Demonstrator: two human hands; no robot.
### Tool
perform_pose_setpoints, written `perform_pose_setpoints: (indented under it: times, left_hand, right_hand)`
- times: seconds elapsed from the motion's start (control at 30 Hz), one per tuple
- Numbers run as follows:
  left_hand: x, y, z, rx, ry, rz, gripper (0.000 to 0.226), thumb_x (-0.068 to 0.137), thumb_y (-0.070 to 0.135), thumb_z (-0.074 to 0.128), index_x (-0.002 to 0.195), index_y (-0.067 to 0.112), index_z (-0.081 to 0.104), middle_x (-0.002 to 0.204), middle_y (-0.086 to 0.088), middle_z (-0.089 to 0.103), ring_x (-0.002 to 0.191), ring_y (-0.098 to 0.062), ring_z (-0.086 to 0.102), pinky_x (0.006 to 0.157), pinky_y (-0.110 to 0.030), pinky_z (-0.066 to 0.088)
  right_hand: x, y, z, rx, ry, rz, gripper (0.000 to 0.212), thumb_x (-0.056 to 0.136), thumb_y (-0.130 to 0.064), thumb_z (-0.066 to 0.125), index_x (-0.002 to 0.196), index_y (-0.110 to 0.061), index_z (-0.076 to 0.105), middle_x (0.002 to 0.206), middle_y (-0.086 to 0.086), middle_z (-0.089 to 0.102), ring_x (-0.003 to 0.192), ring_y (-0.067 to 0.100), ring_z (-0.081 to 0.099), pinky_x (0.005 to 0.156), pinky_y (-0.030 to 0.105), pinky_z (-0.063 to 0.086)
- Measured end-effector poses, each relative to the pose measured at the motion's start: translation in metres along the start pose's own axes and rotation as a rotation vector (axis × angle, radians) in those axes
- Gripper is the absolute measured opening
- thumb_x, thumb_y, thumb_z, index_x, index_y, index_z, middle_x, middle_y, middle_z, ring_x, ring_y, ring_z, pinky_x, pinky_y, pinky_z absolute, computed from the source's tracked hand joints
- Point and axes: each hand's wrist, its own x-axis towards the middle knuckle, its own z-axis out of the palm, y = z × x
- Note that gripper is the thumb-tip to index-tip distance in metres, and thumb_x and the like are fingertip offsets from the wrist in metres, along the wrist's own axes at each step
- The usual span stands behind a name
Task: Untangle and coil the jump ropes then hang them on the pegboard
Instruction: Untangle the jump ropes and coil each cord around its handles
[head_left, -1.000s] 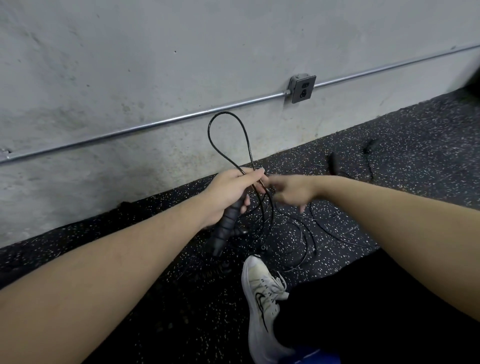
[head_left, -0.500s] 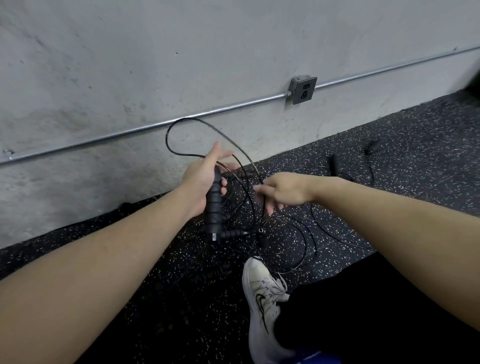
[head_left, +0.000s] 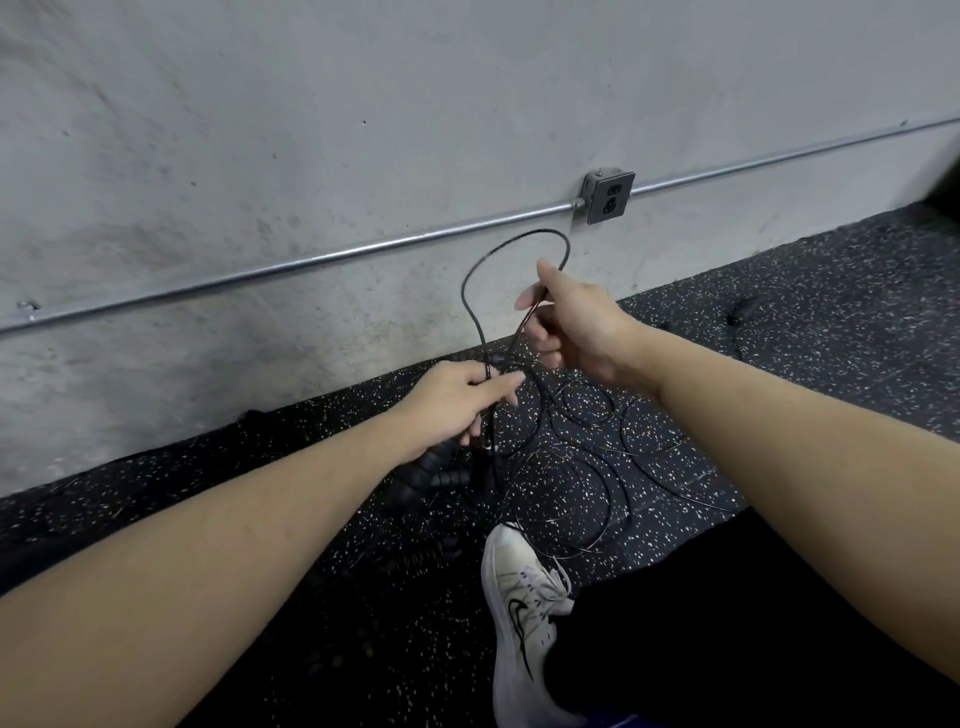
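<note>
- Black jump rope cord, head view: one loop stood up in front of the concrete wall, its top just below the metal conduit and left of the outlet box.
- Left hand sat below and left of the outlet box, over the speckled rubber floor. Fingers curled round the cord where the loop's two sides crossed; a black ribbed handle hung beneath that hand.
- Right hand was higher, nearer the outlet box, pinching the loop's right side between thumb and curled fingers, thumb tip pointing up.
- Hands were near each other but apart, joined by the cord.
- More rope, thin and dark, lay in several overlapping rings on the floor below the outlet box, between the hands and a white sneaker. Tangle not sorted; which strand belonged to which rope could not be told.
- Another dark handle-like piece lay on the floor right of the outlet box, well apart from the hands.
- Dark trouser leg filled the corner beside the sneaker.
</note>
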Motion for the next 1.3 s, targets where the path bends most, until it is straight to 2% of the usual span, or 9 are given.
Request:
perform_pose_setpoints:
  times: [0.13,0.3,0.43,0.6,0.73,0.87,1.03,1.13,1.3]
  left_hand:
    - [0.0,0.008,-0.014,-0.201,0.038,-0.024,0.031,0.098,0.04,0.064,0.089,0.013,0.074,0.074,-0.003,0.066,0.047,-0.012,0.05,0.042,-0.024,0.042]
    - [-0.006,0.024,-0.029,-0.442,0.083,-0.018,0.026,0.098,0.037,0.066,0.088,0.013,0.072,0.069,-0.002,0.063,0.045,-0.013,0.047,0.04,-0.022,0.041]
    - [-0.008,0.031,-0.04,-0.58,0.107,-0.015,0.026,0.097,0.038,0.066,0.091,0.013,0.068,0.067,-0.004,0.061,0.045,-0.013,0.046,0.04,-0.021,0.04]
    - [-0.011,0.031,-0.06,-0.619,0.159,0.023,0.027,0.099,0.039,0.064,0.089,0.015,0.07,0.068,-0.002,0.06,0.046,-0.015,0.048,0.042,-0.023,0.042]
    - [-0.016,0.031,-0.069,-0.637,0.174,0.035,0.025,0.098,0.039,0.064,0.094,0.015,0.071,0.071,0.0,0.062,0.047,-0.014,0.048,0.043,-0.024,0.043]
    - [-0.021,0.03,-0.091,-0.638,0.269,-0.007,0.029,0.101,0.041,0.061,0.111,0.016,0.072,0.082,-0.001,0.068,0.048,-0.011,0.049,0.041,-0.023,0.043]
    - [-0.03,0.016,-0.126,-0.529,0.332,-0.103,0.033,0.1,0.049,0.059,0.106,0.019,0.072,0.089,-0.003,0.071,0.048,-0.009,0.049,0.041,-0.022,0.042]
    - [-0.038,0.009,-0.142,-0.333,0.375,-0.146,0.043,0.1,0.055,0.055,0.101,0.017,0.075,0.069,-0.003,0.06,0.045,-0.011,0.048,0.043,-0.022,0.042]
    - [-0.053,-0.005,-0.167,-0.103,0.363,-0.318,0.051,0.102,0.056,0.046,0.092,0.01,0.067,0.066,-0.004,0.048,0.044,-0.014,0.046,0.042,-0.022,0.042]
  right_hand:
    - [0.003,0.007,-0.003,-0.106,-0.07,0.16,0.055,0.104,-0.061,0.02,0.108,-0.012,0.045,0.058,0.0,0.041,0.047,0.014,0.027,0.048,0.024,0.023]
    - [-0.004,0.003,0.005,-0.306,-0.164,-0.005,0.031,0.105,-0.032,0.027,0.099,-0.013,0.05,0.067,0.004,0.058,0.057,0.02,0.047,0.048,0.03,0.043]
    - [-0.012,0.011,0.02,-0.763,-0.43,-0.061,0.024,0.103,-0.02,0.048,0.119,-0.038,0.053,0.117,0.003,0.067,0.098,0.013,0.064,0.084,0.032,0.059]
    - [-0.002,0.006,0.038,-0.7,-0.364,-0.144,0.015,0.098,-0.033,0.066,0.11,-0.032,0.073,0.121,-0.002,0.072,0.106,0.011,0.062,0.103,0.032,0.044]
    - [-0.003,0.003,0.05,-0.708,-0.416,-0.159,0.015,0.101,-0.035,0.06,0.106,-0.025,0.069,0.117,0.002,0.071,0.103,0.011,0.063,0.094,0.035,0.051]
    - [-0.001,-0.001,0.068,-0.72,-0.25,-0.312,0.016,0.105,-0.029,0.052,0.099,-0.017,0.06,0.082,-0.009,0.065,0.067,-0.003,0.056,0.067,0.018,0.044]
    - [0.005,-0.008,0.089,-0.645,-0.097,-0.448,0.015,0.106,-0.031,0.047,0.095,-0.025,0.056,0.076,-0.002,0.066,0.061,0.011,0.064,0.063,0.031,0.054]
    - [0.007,-0.018,0.105,-0.497,-0.067,-0.376,0.017,0.104,-0.03,0.048,0.091,-0.025,0.056,0.069,0.004,0.06,0.052,0.021,0.053,0.044,0.029,0.044]
    - [0.005,-0.035,0.128,-0.162,-0.121,-0.066,0.013,0.102,-0.027,0.053,0.096,-0.015,0.054,0.067,0.002,0.054,0.05,0.015,0.048,0.045,0.025,0.044]
